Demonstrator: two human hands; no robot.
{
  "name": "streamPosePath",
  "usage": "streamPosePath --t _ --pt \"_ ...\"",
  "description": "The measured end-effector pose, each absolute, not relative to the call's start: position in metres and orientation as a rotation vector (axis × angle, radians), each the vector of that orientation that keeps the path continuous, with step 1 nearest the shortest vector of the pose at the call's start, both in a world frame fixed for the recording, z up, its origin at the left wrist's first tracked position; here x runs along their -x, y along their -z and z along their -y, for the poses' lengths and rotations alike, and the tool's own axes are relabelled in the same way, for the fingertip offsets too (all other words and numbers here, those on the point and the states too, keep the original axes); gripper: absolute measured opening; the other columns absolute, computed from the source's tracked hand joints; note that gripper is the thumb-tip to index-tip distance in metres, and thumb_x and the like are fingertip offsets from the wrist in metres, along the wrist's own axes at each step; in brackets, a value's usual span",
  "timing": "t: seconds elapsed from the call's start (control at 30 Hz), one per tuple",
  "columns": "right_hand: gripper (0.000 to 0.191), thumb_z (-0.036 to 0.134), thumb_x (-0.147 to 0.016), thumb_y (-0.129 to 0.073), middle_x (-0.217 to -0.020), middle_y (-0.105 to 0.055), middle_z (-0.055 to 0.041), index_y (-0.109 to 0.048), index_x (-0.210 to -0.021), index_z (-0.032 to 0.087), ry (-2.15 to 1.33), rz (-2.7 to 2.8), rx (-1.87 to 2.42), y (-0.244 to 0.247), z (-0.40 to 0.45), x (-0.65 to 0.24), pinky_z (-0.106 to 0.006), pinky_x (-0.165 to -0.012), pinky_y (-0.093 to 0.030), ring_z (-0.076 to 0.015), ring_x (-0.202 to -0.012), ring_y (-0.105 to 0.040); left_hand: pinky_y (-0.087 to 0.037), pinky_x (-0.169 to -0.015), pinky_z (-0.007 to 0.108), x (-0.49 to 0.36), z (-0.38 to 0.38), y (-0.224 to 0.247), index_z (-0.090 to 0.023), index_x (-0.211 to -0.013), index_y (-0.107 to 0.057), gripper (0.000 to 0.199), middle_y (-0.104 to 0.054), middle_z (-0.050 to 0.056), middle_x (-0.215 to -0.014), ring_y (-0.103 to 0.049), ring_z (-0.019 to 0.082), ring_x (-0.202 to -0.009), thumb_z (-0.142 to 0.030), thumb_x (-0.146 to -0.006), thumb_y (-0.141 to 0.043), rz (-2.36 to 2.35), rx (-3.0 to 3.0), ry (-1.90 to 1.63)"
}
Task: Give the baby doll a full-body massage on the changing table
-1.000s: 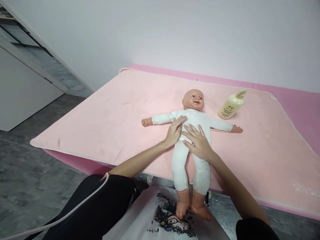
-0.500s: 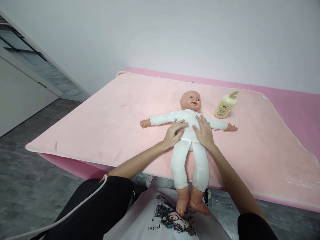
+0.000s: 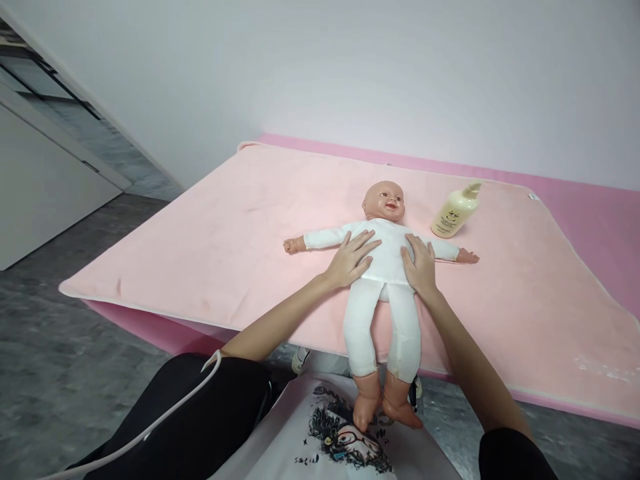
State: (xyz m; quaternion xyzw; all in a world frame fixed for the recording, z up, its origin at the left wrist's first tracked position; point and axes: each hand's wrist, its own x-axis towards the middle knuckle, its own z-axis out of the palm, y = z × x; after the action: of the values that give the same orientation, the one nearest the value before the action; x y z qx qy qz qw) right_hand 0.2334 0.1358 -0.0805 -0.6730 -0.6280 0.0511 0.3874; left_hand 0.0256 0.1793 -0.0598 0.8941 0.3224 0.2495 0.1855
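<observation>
A baby doll [image 3: 389, 257] in a white cloth body lies on its back, head away from me, arms stretched out and feet over the near edge against my shirt. My left hand [image 3: 347, 261] rests on the left side of its torso, fingers spread and extended. On the torso's right side lies my right hand [image 3: 421, 267], its fingers apart too. Both palms face down, touching the white cloth without gripping it. Beyond the doll's right-hand arm stands a pale yellow pump bottle [image 3: 454, 212] with dark print.
A light pink blanket [image 3: 200, 240] covers much of a darker pink table surface [image 3: 590, 220], which meets a white wall [image 3: 400, 73]. A white cable [image 3: 170, 407] runs along my left arm. Grey floor [image 3: 30, 340] shows at left, below a white door panel [image 3: 45, 187].
My right hand has slid outward to the right, toward the doll's side. My left hand has barely moved on the torso. The whole view has shifted slightly.
</observation>
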Motion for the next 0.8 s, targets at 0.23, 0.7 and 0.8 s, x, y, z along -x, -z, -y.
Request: streamPosePath --t 0.23,0.7,0.8 --pt "0.05 0.044 -0.091 -0.027 -0.131 -0.051 -0.0117 -0.054 -0.122 0.015 -0.041 1.66 1.859 0.084 -0.141 -0.253 -0.053 -0.11 -0.012 -0.0255 -0.127 -0.039 -0.01 -0.114 0.05 -0.025 -0.186 0.065 -0.02 -0.14 -0.031 0.058 -0.028 0.011 -0.148 -0.025 0.023 -0.138 -0.048 -0.09 -0.026 -1.199 -2.532 -0.685" --pt "0.049 0.045 -0.09 -0.029 -0.121 -0.055 -0.0173 -0.059 -0.112 0.013 0.35 1.524 2.158 0.085 -0.131 -0.287 -0.065 -0.101 -0.009 -0.0327 -0.118 -0.04 -0.014 -0.11 0.054 0.014 -0.206 0.074 -0.019 -0.127 -0.05 0.054 -0.052 0.013 -0.131 -0.04 0.03 -0.126 -0.05 -0.086 -0.033 -1.946 -2.296 -0.876" --pt "0.047 0.044 -0.089 -0.03 -0.112 -0.059 -0.0179 -0.06 -0.106 0.012 0.248 1.365 2.316 0.079 -0.127 -0.304 -0.062 -0.1 -0.014 -0.0313 -0.107 -0.047 -0.019 -0.109 0.048 0.025 -0.205 0.072 -0.017 -0.124 -0.052 0.053 -0.054 0.014 -0.125 -0.044 0.028 -0.12 -0.047 -0.087 -0.029 -1.984 -2.25 -0.83"
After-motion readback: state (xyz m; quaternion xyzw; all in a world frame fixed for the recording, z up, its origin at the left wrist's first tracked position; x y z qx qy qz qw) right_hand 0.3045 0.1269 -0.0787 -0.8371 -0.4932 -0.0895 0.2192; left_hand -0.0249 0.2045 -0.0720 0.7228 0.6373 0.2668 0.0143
